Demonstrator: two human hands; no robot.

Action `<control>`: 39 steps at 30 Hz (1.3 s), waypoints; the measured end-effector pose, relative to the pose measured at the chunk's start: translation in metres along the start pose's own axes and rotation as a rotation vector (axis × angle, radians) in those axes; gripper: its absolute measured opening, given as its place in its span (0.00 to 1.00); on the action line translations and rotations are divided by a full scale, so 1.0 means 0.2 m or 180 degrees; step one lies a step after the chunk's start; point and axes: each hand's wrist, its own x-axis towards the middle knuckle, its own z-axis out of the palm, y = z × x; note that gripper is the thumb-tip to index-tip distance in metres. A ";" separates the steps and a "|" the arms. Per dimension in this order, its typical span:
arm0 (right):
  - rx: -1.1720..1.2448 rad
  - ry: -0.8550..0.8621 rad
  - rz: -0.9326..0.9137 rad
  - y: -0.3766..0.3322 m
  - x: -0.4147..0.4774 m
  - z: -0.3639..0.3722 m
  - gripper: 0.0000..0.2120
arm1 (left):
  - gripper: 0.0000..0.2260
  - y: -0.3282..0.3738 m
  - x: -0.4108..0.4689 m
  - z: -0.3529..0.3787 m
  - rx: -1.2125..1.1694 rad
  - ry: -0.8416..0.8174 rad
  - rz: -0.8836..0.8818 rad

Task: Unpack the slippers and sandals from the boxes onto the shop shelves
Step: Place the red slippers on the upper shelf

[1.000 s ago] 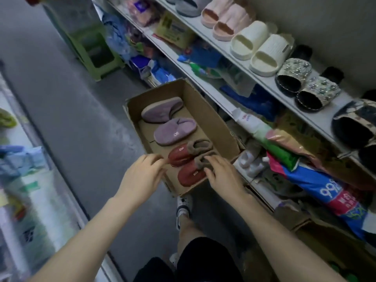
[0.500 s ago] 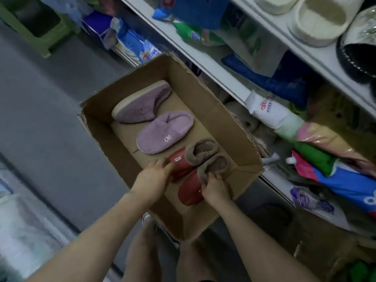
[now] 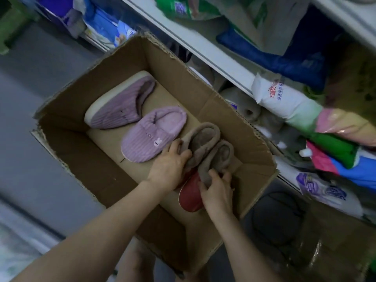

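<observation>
Four slippers lie in an open cardboard box (image 3: pixel 223 117), just beside the shop shelves (image 3: pixel 203 49); what the box rests on is hidden. At its far end one purple slipper (image 3: pixel 120 104) is tipped on its side, pale sole turned toward the box's left wall. The second purple slipper (image 3: pixel 152 135) lies flat just beside it, a small patch on its ribbed upper. Nearer the person are two red slippers with brown fleece cuffs, pressed against each other. The far red slipper (image 3: pixel 203 133) shows little more than its cuff, while the near red slipper (image 3: pixel 190 197) shows its red toe.

Both hands are inside the box. The left hand (image 3: pixel 169 165) lies over the far red slipper, its fingers (image 3: pixel 177 145) curled onto the left edge of the cuff and touching the flat purple slipper's side. The right hand (image 3: pixel 216 192) has the near red slipper by its cuff — thumb on one side, fingers (image 3: pixel 226 177) on the other, clamped on the fleece. Both red slippers are on the box bottom as far as can be seen.

On the shelves to the right sit soft packets: a white bag (image 3: pixel 278 94) with red and blue print, a dark blue packet (image 3: pixel 284 60), and green and pink ones beside them. Grey floor (image 3: pixel 30 129) shows to the left.
</observation>
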 end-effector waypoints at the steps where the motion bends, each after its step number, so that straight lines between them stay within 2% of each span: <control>1: 0.0018 0.0058 -0.0132 -0.02 -0.01 -0.02 0.18 | 0.12 0.00 -0.03 -0.05 -0.0036 0.0250 -0.0001; 5: 0.0209 -0.0016 -0.0480 -0.12 0.02 -0.05 0.15 | 0.13 -0.08 -0.09 -0.22 0.0116 0.0736 -0.0327; 8: 0.0173 -0.0091 -0.0695 -0.18 0.11 0.03 0.16 | 0.15 -0.21 -0.06 -0.23 0.0109 0.0604 -0.0777; 10: 0.0276 -0.0089 -0.0733 -0.19 0.16 0.10 0.22 | 0.20 -0.28 -0.04 -0.19 -0.0245 0.0584 -0.0984; 12: 0.0693 0.0074 -0.0425 -0.19 0.19 0.16 0.35 | 0.35 -0.33 -0.02 -0.15 -0.0823 0.0583 -0.1185; 14: 0.1068 0.0060 0.0196 -0.17 0.21 0.21 0.44 | 0.49 -0.41 -0.01 -0.11 -0.1375 0.0419 -0.1432; 16: 0.1103 -0.0302 0.0674 -0.14 0.22 0.26 0.45 | 0.57 -0.48 -0.02 -0.08 -0.1590 0.0054 -0.1415; 18: 0.1184 -0.0584 0.0748 -0.12 0.21 0.33 0.44 | 0.60 -0.53 -0.04 -0.05 -0.1498 -0.0358 -0.1302; 20: 0.1416 -0.0593 0.0700 -0.12 0.21 0.39 0.46 | 0.59 -0.55 -0.04 -0.05 -0.1418 -0.0555 -0.1315; 22: 0.1780 -0.0615 0.0781 -0.10 0.24 0.47 0.48 | 0.60 -0.57 -0.04 -0.05 -0.1359 -0.0512 -0.1253; 23: 0.2046 -0.0691 0.0869 -0.10 0.25 0.48 0.45 | 0.60 -0.59 -0.03 -0.05 -0.1314 -0.0455 -0.1180; 27: 0.3059 -0.0808 0.1262 -0.10 0.26 0.45 0.19 | 0.58 -0.62 -0.02 -0.06 -0.1504 -0.0425 -0.1110; 28: 0.3152 -0.0789 0.1280 -0.09 0.27 0.44 0.17 | 0.58 -0.63 -0.02 -0.06 -0.1632 -0.0404 -0.1094; 31: 0.3206 -0.0684 0.1111 -0.09 0.28 0.40 0.18 | 0.55 -0.63 -0.02 -0.08 -0.2150 -0.0437 -0.1045; 35: 0.3074 -0.0514 0.0701 -0.10 0.20 0.31 0.30 | 0.51 -0.57 -0.06 -0.16 -0.2784 -0.0478 -0.1126; 39: 0.2976 -0.0409 0.0483 -0.09 0.04 0.14 0.29 | 0.40 -0.44 -0.15 -0.28 -0.3303 -0.0211 -0.1314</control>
